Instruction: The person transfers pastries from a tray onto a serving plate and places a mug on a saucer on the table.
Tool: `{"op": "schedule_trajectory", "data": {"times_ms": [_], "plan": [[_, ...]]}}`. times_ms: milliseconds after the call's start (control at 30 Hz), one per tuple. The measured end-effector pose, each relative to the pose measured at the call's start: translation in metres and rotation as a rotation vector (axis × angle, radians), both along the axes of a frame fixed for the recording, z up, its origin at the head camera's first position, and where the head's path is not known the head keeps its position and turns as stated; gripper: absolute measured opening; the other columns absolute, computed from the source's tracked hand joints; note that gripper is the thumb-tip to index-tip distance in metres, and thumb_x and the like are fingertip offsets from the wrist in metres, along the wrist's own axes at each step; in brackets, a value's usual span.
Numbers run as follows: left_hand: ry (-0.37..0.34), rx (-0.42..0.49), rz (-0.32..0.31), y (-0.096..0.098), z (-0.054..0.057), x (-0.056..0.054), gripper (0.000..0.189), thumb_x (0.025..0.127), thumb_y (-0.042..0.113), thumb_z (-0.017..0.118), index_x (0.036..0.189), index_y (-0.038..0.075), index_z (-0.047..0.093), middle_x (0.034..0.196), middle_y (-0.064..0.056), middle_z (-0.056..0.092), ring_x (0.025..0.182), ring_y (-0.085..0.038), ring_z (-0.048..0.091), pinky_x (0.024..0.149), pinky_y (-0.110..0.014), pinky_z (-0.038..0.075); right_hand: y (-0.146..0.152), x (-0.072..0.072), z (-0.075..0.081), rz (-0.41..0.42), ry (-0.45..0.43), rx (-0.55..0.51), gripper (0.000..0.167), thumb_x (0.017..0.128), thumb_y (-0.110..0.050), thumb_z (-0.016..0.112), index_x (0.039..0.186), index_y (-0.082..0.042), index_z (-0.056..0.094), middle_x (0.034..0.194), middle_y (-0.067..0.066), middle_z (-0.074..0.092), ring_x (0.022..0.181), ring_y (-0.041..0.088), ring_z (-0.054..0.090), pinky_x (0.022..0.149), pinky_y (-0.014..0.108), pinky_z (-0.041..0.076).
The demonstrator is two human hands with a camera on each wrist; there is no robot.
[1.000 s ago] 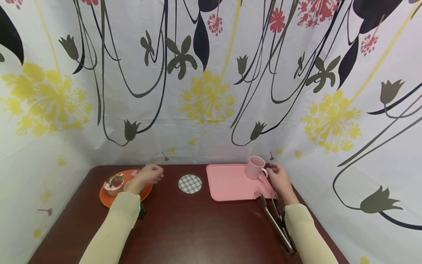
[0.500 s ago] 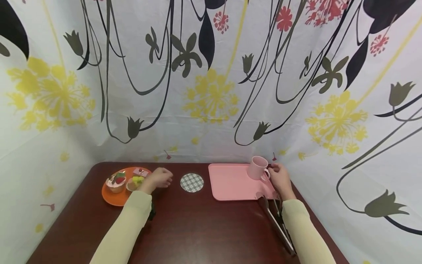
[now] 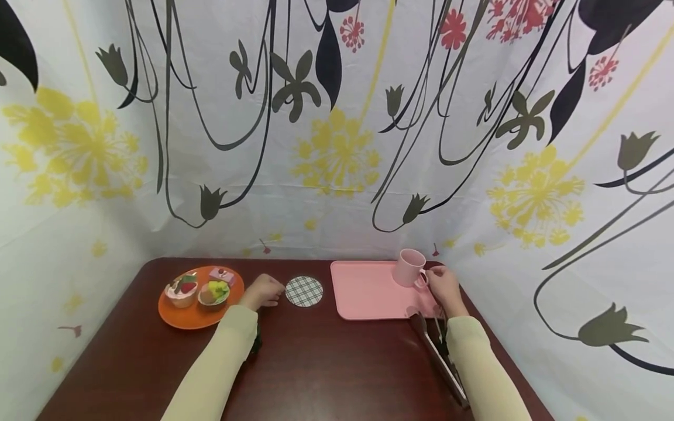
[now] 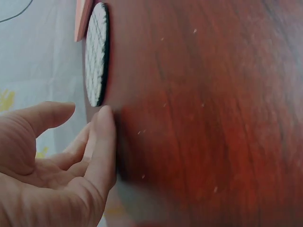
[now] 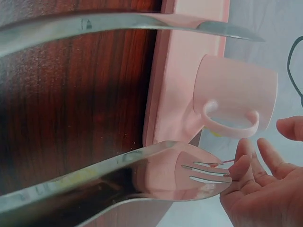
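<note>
My left hand (image 3: pixel 263 290) is beside the round plaid coaster (image 3: pixel 304 291). In the left wrist view its thumb and fingers (image 4: pixel 106 137) are apart with nothing between them, the index tip close to the coaster's edge; whether it touches is unclear. A pink mug (image 3: pixel 408 269) stands upright at the back right of the pink tray (image 3: pixel 363 295). My right hand (image 3: pixel 444 286) is at the mug's handle (image 5: pixel 232 130). The right wrist view shows its fingers parted just outside the handle, not around it. Two long metal utensil arms, one fork-ended (image 5: pixel 203 172), reach over the tray's front right edge.
At the left, an orange plate (image 3: pixel 184 318) holds a cupcake (image 3: pixel 181 292), a fruit tart (image 3: pixel 214 292) and a small pink cake piece (image 3: pixel 221 276). The dark wooden table (image 3: pixel 337 362) meets a flower-patterned curtain (image 3: pixel 337 222) at the back and sides.
My left hand has moved right, from above the orange plate to beside the coaster, uncovering the tart and cake piece. My right hand stays at the mug handle.
</note>
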State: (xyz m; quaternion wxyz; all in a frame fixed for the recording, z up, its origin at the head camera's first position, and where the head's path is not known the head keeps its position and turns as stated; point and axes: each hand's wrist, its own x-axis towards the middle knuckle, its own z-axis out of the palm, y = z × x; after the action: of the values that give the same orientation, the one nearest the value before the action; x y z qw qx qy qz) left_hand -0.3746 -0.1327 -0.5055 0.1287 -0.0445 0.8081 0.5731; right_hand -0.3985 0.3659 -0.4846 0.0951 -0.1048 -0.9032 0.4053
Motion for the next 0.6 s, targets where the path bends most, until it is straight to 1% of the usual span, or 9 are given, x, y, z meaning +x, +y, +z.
{"op": "schedule_trajectory", "data": {"times_ms": [67,133,200,267,300,333,467,533,600], "plan": [[0.003,-0.001,0.023,-0.001,-0.003,-0.002,0.026,0.101,0.008,0.060,0.113,-0.014,0.069,0.096,-0.017,0.065,0.088,-0.027,0.066,0.084,-0.041,0.068,-0.004,0.000,0.000,0.003,-0.026,-0.021,0.054,0.110,-0.036,0.050,0.145,0.004,0.054,0.147,0.032,0.057,0.134,0.047,0.056,0.111,0.059,0.051],[0.003,0.001,0.037,0.001,-0.004,-0.006,0.026,0.102,0.010,0.061,0.110,-0.013,0.070,0.091,-0.013,0.062,0.083,-0.025,0.064,0.082,-0.039,0.068,-0.006,0.000,0.001,-0.010,-0.059,-0.055,0.055,0.110,-0.039,0.050,0.146,0.001,0.053,0.149,0.029,0.056,0.133,0.044,0.055,0.105,0.055,0.053],[-0.003,0.001,0.056,0.005,-0.004,-0.009,0.026,0.103,0.011,0.062,0.111,-0.012,0.069,0.092,-0.012,0.062,0.085,-0.025,0.064,0.083,-0.039,0.068,-0.007,0.001,0.001,-0.018,-0.081,-0.086,0.057,0.110,-0.041,0.050,0.148,0.001,0.051,0.150,0.029,0.054,0.131,0.042,0.054,0.098,0.052,0.055],[-0.012,-0.011,0.072,0.009,-0.005,-0.011,0.028,0.103,0.011,0.062,0.116,-0.014,0.067,0.097,-0.013,0.062,0.088,-0.025,0.064,0.087,-0.040,0.068,-0.007,0.001,0.001,-0.021,-0.097,-0.117,0.056,0.110,-0.041,0.052,0.148,0.000,0.051,0.151,0.027,0.053,0.130,0.040,0.053,0.095,0.048,0.055],[-0.019,-0.015,0.079,0.011,-0.005,-0.011,0.029,0.103,0.009,0.062,0.119,-0.014,0.066,0.100,-0.013,0.062,0.088,-0.024,0.064,0.087,-0.040,0.068,-0.007,0.001,0.001,-0.017,-0.097,-0.114,0.057,0.110,-0.041,0.052,0.148,0.001,0.050,0.152,0.028,0.052,0.131,0.040,0.053,0.095,0.048,0.055],[-0.018,-0.025,0.084,0.013,-0.006,-0.012,0.029,0.102,0.008,0.062,0.119,-0.015,0.066,0.100,-0.015,0.063,0.087,-0.024,0.064,0.086,-0.039,0.068,-0.008,0.001,0.000,-0.013,-0.097,-0.117,0.057,0.110,-0.040,0.052,0.148,0.002,0.050,0.152,0.028,0.052,0.131,0.040,0.053,0.096,0.049,0.055],[-0.022,-0.046,0.088,0.017,-0.008,-0.018,0.028,0.100,0.002,0.061,0.120,-0.017,0.066,0.098,-0.015,0.064,0.076,-0.019,0.063,0.079,-0.035,0.069,-0.008,-0.001,-0.002,0.001,-0.091,-0.113,0.056,0.110,-0.038,0.052,0.148,0.003,0.051,0.151,0.029,0.053,0.133,0.041,0.053,0.105,0.052,0.052],[-0.012,-0.039,0.085,0.017,-0.008,-0.020,0.027,0.099,-0.002,0.060,0.119,-0.019,0.066,0.095,-0.017,0.066,0.072,-0.018,0.062,0.077,-0.034,0.069,-0.009,-0.003,-0.003,0.001,-0.087,-0.114,0.056,0.110,-0.037,0.053,0.148,0.003,0.051,0.151,0.029,0.053,0.134,0.040,0.053,0.107,0.052,0.051],[-0.011,-0.025,0.083,0.017,-0.009,-0.023,0.026,0.098,-0.003,0.059,0.118,-0.018,0.066,0.096,-0.016,0.066,0.072,-0.017,0.062,0.077,-0.034,0.069,-0.009,-0.005,-0.005,0.002,-0.072,-0.108,0.056,0.110,-0.037,0.053,0.148,0.005,0.052,0.151,0.030,0.054,0.134,0.041,0.054,0.109,0.053,0.050]]}}
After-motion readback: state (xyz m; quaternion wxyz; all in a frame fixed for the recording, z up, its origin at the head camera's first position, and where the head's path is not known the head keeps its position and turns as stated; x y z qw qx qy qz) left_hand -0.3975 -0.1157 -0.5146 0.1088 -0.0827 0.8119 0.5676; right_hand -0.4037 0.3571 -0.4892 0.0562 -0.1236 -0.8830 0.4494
